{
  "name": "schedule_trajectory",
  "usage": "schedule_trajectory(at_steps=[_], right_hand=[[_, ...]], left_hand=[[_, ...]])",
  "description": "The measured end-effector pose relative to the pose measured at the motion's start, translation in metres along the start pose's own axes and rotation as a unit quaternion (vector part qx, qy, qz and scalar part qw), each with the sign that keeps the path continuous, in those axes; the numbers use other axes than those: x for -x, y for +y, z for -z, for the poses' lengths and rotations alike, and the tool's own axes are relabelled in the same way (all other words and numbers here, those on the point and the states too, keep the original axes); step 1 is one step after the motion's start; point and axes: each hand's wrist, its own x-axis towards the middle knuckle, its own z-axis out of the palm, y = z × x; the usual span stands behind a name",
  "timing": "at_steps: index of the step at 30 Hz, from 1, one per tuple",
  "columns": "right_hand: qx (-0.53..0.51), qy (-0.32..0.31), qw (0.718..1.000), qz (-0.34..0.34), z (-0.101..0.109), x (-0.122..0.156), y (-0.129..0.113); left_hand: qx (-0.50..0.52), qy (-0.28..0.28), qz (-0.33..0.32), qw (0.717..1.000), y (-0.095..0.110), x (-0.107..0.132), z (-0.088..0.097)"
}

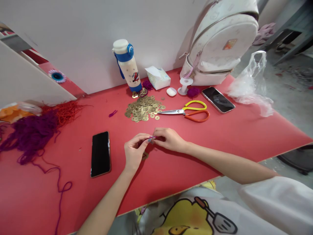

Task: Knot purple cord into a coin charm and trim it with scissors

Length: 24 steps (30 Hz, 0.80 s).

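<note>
A short length of purple cord (152,137) runs between my two hands, low over the red tabletop. My left hand (136,150) pinches it between thumb and forefinger, and my right hand (169,139) pinches its other side close by. A brass holed coin (145,156) shows just below my left fingers; whether it hangs from the cord I cannot tell. Beyond my hands lies a pile of the same coins (143,107). Scissors (195,111) with one yellow and one red handle rest beside the pile, blades closed and pointing left.
Phones lie at left (100,154) and right (218,100). Tangled purple yarn (36,130) and red yarn (69,111) cover the left side. Along the back stand a bottle (127,67), a tissue pack (158,78), a spool (185,86) and a white backpack (220,45). A plastic bag (251,85) sits right.
</note>
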Motion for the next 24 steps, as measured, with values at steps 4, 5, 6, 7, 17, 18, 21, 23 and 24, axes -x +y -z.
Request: schedule_trajectory(at_steps=[4,5,6,7,17,18,21,23,24], right_hand=[[-0.006,-0.001,1.0,0.009,-0.0003,-0.0002,0.001],[-0.008,-0.001,1.0,0.009,-0.0004,-0.0002,0.0014],[-0.007,0.0,1.0,0.009,-0.0004,-0.0002,0.0018],[-0.006,0.003,1.0,0.007,-0.0003,-0.0001,0.002],[-0.031,0.03,0.999,0.012,0.0044,0.0013,0.0009],[-0.033,0.034,0.999,0.02,0.0044,0.0013,0.001],[-0.052,0.042,0.997,0.034,0.0043,0.0012,0.0007],[-0.062,0.045,0.996,0.035,0.0044,0.0011,-0.0001],[-0.066,0.045,0.996,0.036,0.0045,0.0011,-0.0005]], left_hand=[[0.007,-0.023,-0.029,0.999,-0.0002,-0.0011,0.0005],[0.005,-0.022,-0.025,0.999,-0.0005,-0.0014,0.0006],[0.002,-0.017,-0.016,1.0,-0.0009,-0.0016,0.0007],[-0.002,-0.008,-0.005,1.0,-0.0014,-0.0019,0.0008],[-0.055,-0.003,0.086,0.995,-0.0061,-0.0038,-0.0006],[-0.064,-0.007,0.078,0.995,-0.006,-0.0038,-0.0011],[-0.086,-0.005,0.04,0.996,-0.0049,-0.0046,-0.0022],[-0.1,0.005,0.005,0.995,-0.0037,-0.0056,-0.0023],[-0.106,0.007,-0.011,0.994,-0.0032,-0.0061,-0.0021]])
